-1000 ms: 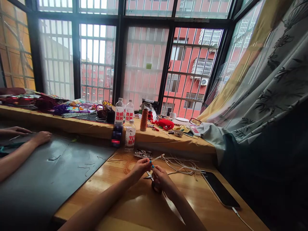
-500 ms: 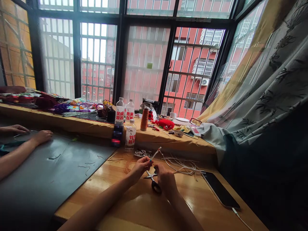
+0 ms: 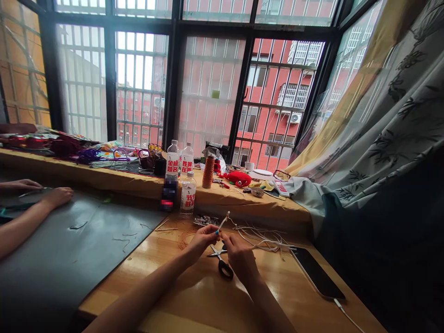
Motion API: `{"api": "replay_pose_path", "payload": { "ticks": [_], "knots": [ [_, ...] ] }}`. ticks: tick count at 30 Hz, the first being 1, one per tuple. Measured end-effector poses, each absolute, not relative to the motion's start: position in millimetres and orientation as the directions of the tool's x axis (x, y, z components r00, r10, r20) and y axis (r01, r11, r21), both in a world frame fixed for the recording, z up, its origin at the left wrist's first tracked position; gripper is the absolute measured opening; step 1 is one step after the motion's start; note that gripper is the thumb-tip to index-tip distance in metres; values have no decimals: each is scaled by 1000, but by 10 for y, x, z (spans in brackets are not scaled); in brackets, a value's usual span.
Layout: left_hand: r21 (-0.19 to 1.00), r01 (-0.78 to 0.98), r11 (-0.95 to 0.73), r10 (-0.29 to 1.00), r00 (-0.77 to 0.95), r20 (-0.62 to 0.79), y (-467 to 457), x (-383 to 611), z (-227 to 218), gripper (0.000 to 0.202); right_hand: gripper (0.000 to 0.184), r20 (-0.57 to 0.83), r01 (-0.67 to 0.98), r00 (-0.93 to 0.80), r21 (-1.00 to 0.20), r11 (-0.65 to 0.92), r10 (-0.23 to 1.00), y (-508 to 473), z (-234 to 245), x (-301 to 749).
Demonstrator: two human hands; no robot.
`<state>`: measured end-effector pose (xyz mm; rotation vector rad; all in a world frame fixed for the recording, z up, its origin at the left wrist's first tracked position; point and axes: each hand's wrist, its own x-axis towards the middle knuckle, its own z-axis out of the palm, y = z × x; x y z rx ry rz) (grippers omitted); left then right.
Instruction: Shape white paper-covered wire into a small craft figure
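Tipped a little steeper than half a second ago, the white strip (image 3: 223,224) has swung its free end slightly leftward; it now points to 1 o'clock above the bench (image 3: 194,296). Fingers of the left hand (image 3: 201,244) are pinched tight on its lower end. Those of the right hand (image 3: 241,260) curl inward just beside, at 4 o'clock; whether they grip a fine thread I cannot tell. A small knot or wrap seems already made at the strip's tip, while its lower end is hidden, so work there looks unfinished. Scissors (image 3: 218,254) lie at 6 o'clock, not in use. Loose white cords (image 3: 263,241) at 3 o'clock appear unworked. Coiled orange thread (image 3: 183,239) sits toward 8 o'clock, small metallic bits (image 3: 205,220) at 10, an orange spool (image 3: 208,172) at 11, and a phone (image 3: 317,272) at 4. Well apart, at 9 o'clock, rests a co-worker's hand (image 3: 59,197).
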<state>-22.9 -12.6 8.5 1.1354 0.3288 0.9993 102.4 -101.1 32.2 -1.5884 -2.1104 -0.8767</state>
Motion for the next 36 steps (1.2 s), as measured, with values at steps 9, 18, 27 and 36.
{"api": "replay_pose_path", "payload": {
  "ticks": [9, 18, 27, 36],
  "knots": [
    [894, -447, 2, 812, 523, 260, -54, -223, 15, 26, 33, 532, 947, -273, 297, 125, 802, -964, 254, 936],
    [923, -385, -21, 827, 512, 233, -44, -202, -23, 25, 27, 463, 964, -218, 238, 117, 859, -993, 273, 918],
    [924, -374, -76, 817, 509, 273, -89, -204, 6, 30, 26, 529, 950, -261, 288, 118, 808, -986, 277, 944],
    [932, -311, -186, 825, 465, 320, -100, -208, 26, 28, 14, 625, 941, -319, 300, 158, 713, -962, 281, 960]
  ]
}}
